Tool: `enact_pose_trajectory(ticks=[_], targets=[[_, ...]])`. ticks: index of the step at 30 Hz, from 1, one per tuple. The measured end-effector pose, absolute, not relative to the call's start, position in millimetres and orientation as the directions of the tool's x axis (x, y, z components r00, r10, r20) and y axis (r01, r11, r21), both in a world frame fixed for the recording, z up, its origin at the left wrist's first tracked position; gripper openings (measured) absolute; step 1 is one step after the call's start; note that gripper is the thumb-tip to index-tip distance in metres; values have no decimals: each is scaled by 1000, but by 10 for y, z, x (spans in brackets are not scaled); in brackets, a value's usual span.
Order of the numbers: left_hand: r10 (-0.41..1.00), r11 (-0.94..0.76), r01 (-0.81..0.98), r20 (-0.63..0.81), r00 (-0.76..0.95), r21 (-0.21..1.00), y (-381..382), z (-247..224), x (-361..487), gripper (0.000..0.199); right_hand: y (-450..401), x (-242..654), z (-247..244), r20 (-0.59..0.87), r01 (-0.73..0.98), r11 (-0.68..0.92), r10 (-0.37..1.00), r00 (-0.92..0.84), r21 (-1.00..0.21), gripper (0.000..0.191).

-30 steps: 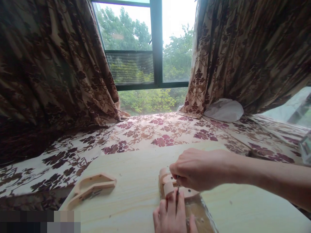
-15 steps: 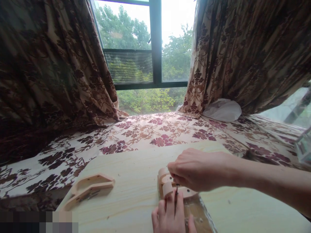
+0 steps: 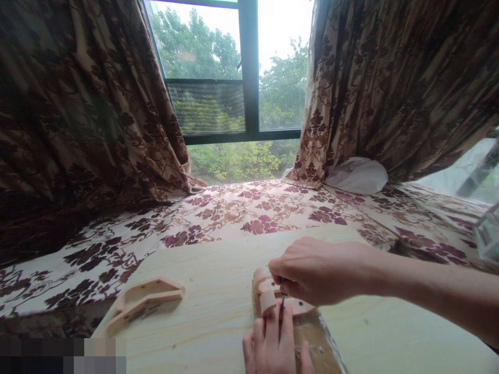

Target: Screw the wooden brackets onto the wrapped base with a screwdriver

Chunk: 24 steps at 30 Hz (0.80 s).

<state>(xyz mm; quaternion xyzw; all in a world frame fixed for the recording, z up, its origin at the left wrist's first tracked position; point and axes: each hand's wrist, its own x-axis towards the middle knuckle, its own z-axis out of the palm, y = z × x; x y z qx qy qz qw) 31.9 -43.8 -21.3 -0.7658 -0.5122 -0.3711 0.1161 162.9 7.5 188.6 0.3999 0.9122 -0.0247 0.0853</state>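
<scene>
My right hand (image 3: 307, 272) comes in from the right, its fist closed around a screwdriver whose grip is hidden. Only the thin dark shaft (image 3: 283, 301) shows, pointing down. From the bottom edge my left hand (image 3: 273, 343) reaches up, fingers pressed on a pale wooden part with a rounded block (image 3: 268, 301). The shaft's tip lies between two of its fingers; a screw there cannot be made out. Dark holes dot the wooden piece (image 3: 302, 306) to the right. Under these parts lies a brown, plastic-wrapped slab (image 3: 322, 343).
An angular wooden frame piece (image 3: 146, 301) with small holes lies on the left of the pale wooden board (image 3: 206, 291). Behind the board spreads a floral cloth (image 3: 257, 208). A white bag (image 3: 356, 175) sits by the right curtain (image 3: 317, 130), and a clear box (image 3: 487, 236) stands at the right edge.
My right hand has turned slightly at the wrist, and more of the shaft shows below its fingers. My left hand stays almost in place on the wooden part.
</scene>
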Motion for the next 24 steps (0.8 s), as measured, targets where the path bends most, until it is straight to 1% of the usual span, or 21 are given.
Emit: enact_pose_trajectory(ticks=[4, 10, 13, 17, 21, 24], targets=[[701, -452, 873, 678, 220, 184, -448, -202, 320, 42, 88, 1626, 1922, -188, 755, 655, 746, -639, 32, 21], [706, -449, 880, 665, 243, 155, -460, -182, 322, 47, 108, 1646, 1941, -172, 684, 727, 682, -711, 53, 17], [709, -445, 878, 668, 226, 176, -457, -168, 330, 44, 91, 1630, 1895, -171, 689, 724, 684, -709, 40, 19], [715, -457, 861, 667, 208, 221, -455, -160, 337, 43, 68, 1608, 1871, -170, 737, 676, 729, -663, 25, 22], [718, -459, 868, 655, 236, 191, -469, -182, 329, 42, 59, 1603, 1902, -172, 759, 650, 751, -638, 20, 21], [710, -466, 862, 665, 231, 199, -475, -198, 314, 43, 65, 1615, 1899, -142, 739, 674, 731, -668, -9, 17]])
